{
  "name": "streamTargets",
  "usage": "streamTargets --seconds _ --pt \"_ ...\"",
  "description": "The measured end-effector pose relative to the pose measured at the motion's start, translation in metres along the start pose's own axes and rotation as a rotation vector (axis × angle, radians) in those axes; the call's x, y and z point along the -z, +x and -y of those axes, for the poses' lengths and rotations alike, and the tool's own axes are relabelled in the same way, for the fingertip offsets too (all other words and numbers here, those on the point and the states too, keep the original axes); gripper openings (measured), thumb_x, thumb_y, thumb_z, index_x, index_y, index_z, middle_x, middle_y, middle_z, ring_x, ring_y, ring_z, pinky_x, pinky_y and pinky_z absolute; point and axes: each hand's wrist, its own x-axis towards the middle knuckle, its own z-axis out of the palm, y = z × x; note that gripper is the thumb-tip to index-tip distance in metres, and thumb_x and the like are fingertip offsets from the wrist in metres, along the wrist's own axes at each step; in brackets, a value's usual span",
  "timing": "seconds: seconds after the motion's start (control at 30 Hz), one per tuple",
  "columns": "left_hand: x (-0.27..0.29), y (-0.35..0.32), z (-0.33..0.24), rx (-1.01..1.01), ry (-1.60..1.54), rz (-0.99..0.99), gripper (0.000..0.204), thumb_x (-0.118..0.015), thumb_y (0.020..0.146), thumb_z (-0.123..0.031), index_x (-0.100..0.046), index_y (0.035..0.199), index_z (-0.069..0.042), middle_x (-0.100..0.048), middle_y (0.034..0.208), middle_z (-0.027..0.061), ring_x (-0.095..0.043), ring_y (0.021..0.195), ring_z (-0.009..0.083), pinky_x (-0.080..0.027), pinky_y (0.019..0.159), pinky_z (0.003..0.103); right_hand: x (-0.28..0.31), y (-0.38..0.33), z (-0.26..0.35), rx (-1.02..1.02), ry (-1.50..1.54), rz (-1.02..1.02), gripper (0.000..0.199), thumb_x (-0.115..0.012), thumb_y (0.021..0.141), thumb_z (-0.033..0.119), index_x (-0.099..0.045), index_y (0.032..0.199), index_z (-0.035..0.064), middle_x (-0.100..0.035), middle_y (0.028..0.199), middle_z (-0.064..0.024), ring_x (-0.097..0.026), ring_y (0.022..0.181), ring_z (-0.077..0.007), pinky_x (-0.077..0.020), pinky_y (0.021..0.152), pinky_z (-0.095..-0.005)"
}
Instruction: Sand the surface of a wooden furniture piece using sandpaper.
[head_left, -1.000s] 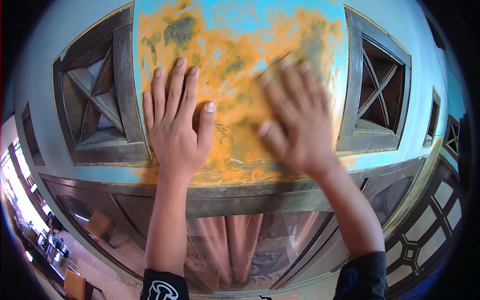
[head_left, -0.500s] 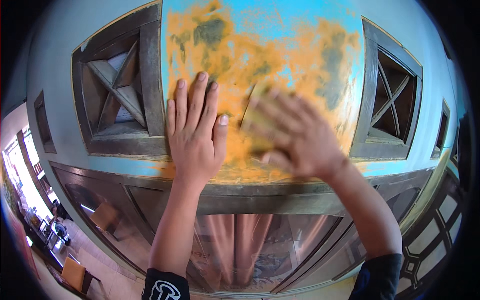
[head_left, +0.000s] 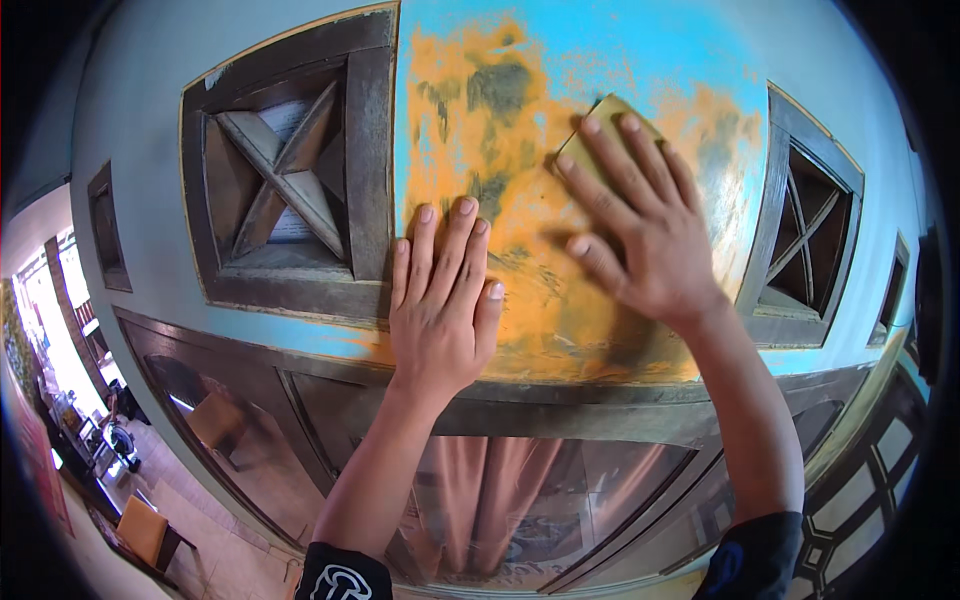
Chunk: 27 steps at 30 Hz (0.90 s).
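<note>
My left hand lies flat on the wall panel, fingers stretched upward and thumb apart, with nothing in it. That panel is bright blue at the top, with a large worn patch of orange and dark grey stains. Further right and higher, my right hand presses a piece of sandpaper against the panel. The sandpaper is a yellowish-olive sheet; its upper edge and left corner show past my fingertips, while my fingers cover the rest. My right thumb is spread away from the sheet.
A dark wooden vent frame with crossed slats flanks the panel on the left, and a similar vent frame on the right. Below runs a dark wooden beam above glass with pinkish curtains. An orange-brown chair stands at lower left.
My right hand has slid up and to the right across the panel with the sandpaper. The whole view has shifted a little; my left hand still rests flat on the wall.
</note>
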Motion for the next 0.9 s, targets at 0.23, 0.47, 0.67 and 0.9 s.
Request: streamTargets --seconds 0.23,0.47,0.67,0.9 --pt "0.005 0.03 0.01 -0.032 -0.042 -0.022 0.053 -0.045 0.106 -0.022 -0.048 0.155 -0.001 -0.04 0.169 0.0113 -0.028 0.16 0.0369 -0.016 0.13 0.051 -0.008 -0.004 -0.008 0.186 0.047 0.124 0.061 -0.045 0.105 0.061 -0.052 0.157 0.0289 -0.04 0.169 -0.0031 -0.035 0.157 -0.033 -0.0273 0.126 -0.0521" --pt "0.003 0.035 0.015 -0.064 -0.038 -0.067 0.054 -0.047 0.104 -0.02 -0.05 0.154 -0.001 -0.042 0.167 0.0111 -0.03 0.159 0.0361 -0.016 0.13 0.049 -0.019 -0.045 0.025 0.42 0.21 0.287 0.059 -0.046 0.104 0.062 -0.053 0.156 0.035 -0.041 0.169 -0.0032 -0.035 0.157 -0.0312 -0.0273 0.127 -0.0537" --pt "-0.001 0.035 0.01 -0.054 -0.046 -0.082 0.053 -0.048 0.103 -0.019 -0.051 0.153 -0.002 -0.044 0.167 0.0094 -0.031 0.159 0.035 -0.018 0.13 0.048 -0.006 -0.004 -0.011 0.031 0.057 0.048 0.055 -0.05 0.105 0.059 -0.06 0.15 0.0304 -0.043 0.168 -0.0064 -0.037 0.155 -0.0367 -0.0263 0.126 -0.055" --pt "-0.004 0.035 0.014 -0.066 -0.034 -0.116 0.053 -0.048 0.102 -0.017 -0.053 0.152 -0.003 -0.044 0.167 0.0088 -0.032 0.158 0.0351 -0.021 0.129 0.049 -0.011 -0.025 0.003 0.203 0.036 0.152 0.059 -0.051 0.103 0.062 -0.056 0.153 0.032 -0.042 0.168 -0.0034 -0.036 0.156 -0.0321 -0.0282 0.126 -0.0533"
